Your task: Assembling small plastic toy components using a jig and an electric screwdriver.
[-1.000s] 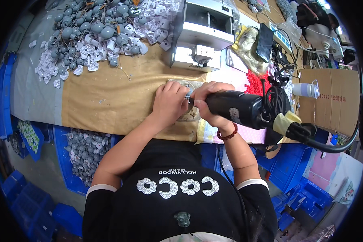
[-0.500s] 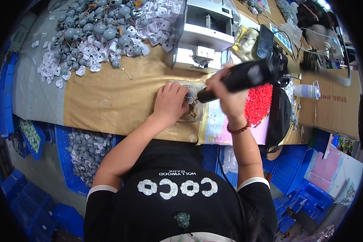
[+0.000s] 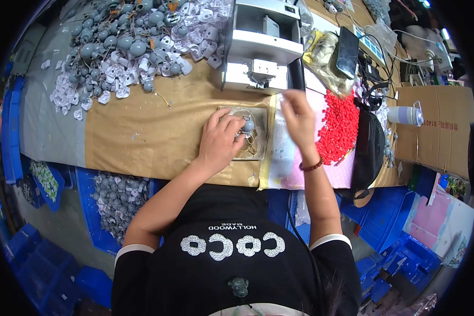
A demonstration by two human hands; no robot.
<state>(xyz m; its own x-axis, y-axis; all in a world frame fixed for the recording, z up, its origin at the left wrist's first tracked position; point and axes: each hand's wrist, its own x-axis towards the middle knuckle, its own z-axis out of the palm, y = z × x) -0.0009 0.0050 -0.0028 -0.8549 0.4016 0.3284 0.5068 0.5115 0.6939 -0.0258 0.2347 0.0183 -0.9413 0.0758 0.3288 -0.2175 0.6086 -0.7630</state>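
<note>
My left hand point(image 3: 222, 139) rests at a square, flat holder point(image 3: 259, 152) on the bench. Its fingers are closed around a grey, ball-shaped part point(image 3: 249, 125) with a thin wire, which sits in that holder. The fingertips cover part of the piece. To the right, my right hand point(image 3: 300, 120) is raised above the pink and pale sheets, its loosely bent fingers apart and slightly blurred. I see nothing in it. A heap of small red pieces point(image 3: 338, 126) lies just to its right.
Behind the holder stands a metal machine point(image 3: 258, 50). Grey ball parts point(image 3: 137, 47) and white plastic pieces point(image 3: 66, 92) are heaped at the far left. On the right are a phone point(image 3: 347, 52), a black bag point(image 3: 368, 150), a bottle point(image 3: 404, 115) and a cardboard box point(image 3: 432, 131).
The black handheld tool has left my right hand, which has drawn slightly away from the holder. My left hand stays at the grey part, now more exposed.
</note>
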